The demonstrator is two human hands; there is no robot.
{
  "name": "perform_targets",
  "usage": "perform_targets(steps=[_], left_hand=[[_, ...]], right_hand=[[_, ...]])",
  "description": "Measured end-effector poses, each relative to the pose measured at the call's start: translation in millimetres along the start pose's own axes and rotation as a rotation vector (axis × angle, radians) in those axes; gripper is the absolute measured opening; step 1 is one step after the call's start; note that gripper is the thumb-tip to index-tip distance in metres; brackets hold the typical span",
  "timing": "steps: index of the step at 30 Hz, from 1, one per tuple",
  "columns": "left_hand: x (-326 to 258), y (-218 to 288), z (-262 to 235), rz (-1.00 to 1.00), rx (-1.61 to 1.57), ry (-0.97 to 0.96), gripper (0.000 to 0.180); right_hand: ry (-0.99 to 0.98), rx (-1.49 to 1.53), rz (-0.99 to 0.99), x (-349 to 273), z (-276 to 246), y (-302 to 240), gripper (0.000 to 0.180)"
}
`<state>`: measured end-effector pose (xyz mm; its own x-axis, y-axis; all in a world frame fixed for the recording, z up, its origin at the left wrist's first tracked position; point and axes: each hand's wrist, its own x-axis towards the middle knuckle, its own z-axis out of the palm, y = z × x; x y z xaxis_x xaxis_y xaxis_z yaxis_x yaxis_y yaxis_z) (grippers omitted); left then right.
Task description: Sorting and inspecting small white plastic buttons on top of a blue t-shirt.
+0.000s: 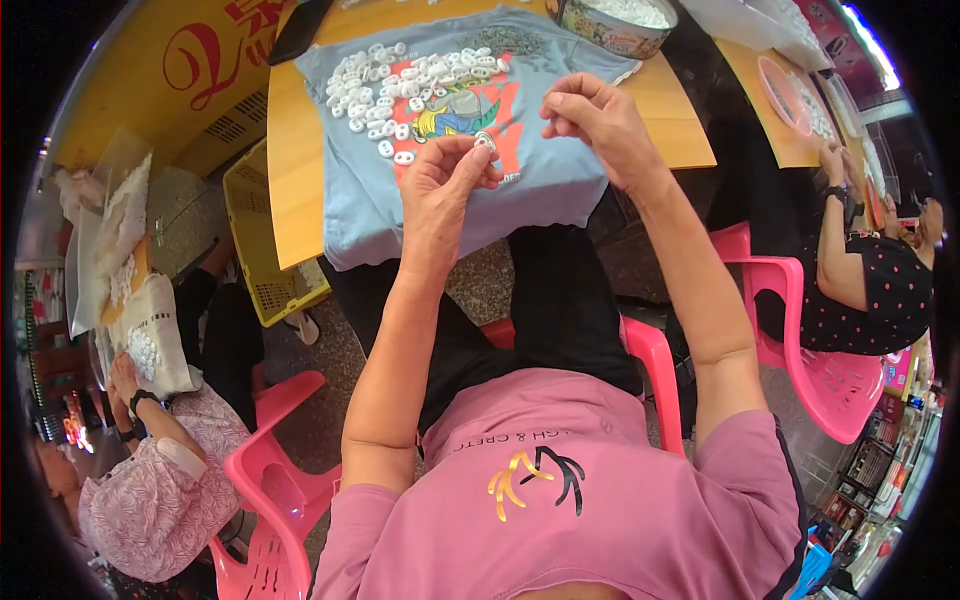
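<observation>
A: Head view. Left hand [440, 190]?

B: Raised over the light blue printed cloth [520, 180] that covers the wooden desk [290, 160]. Thumb and fingertips pinch one small white oval plastic ring [485, 141], held just above the cloth's near half.

A: Right hand [595, 120]?

B: Fingers curled and pressed together, just right of the ring, not touching it; whether it holds anything, cannot tell.

A: Around them?

B: Pile of matching white rings [400, 80] on the cloth's far left. Round patterned tin bowl [612, 25] of white pieces at the far edge. Pink plastic chair [650, 350] beneath the person. Yellow crate [265, 250] left of the desk.
</observation>
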<state>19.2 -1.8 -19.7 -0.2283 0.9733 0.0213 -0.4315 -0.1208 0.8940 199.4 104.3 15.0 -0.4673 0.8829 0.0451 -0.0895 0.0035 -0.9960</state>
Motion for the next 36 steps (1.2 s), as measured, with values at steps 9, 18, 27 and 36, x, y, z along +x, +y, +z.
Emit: perform_targets(steps=[9,18,27,36], left_hand=[[-15.4,24.7,21.2,0.029,-0.073,-0.004,0.015],[-21.2,26.0,25.8,0.096,-0.158,0.024,0.015],[-29.0,27.1,33.2,0.069,-0.181,0.030,0.014],[-33.1,32.5,37.3,0.059,-0.159,0.019,0.012]], right_hand=[[-0.118,0.345,0.011,-27.3,31.6,-3.3,0.014],[-0.127,0.280,-0.023,-32.7,35.1,-9.9,0.016],[-0.097,0.197,-0.092,-39.2,42.6,-9.9,0.016],[-0.075,0.100,-0.155,-44.8,53.3,-19.1,0.013]])
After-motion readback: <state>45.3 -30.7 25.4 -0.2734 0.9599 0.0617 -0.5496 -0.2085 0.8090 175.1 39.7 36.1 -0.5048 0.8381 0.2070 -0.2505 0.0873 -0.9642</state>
